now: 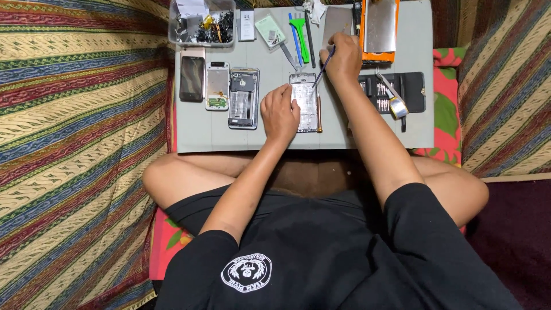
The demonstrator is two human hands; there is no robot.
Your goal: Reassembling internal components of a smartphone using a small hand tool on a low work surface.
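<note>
An opened phone frame [306,97] lies on the grey work mat [275,138] in front of me. My left hand [279,112] rests on its left edge and holds it flat. My right hand [343,57] grips a thin dark tool [322,70] whose tip points down at the upper right of the phone frame. A slim orange-handled screwdriver [319,113] lies just right of the phone frame.
Three other phone parts [218,86] lie in a row at the left. A clear tray of small parts [202,26] sits at the back left. Green and blue pry tools [298,37], an orange-edged panel [380,28] and a black bit case [396,92] sit behind and right.
</note>
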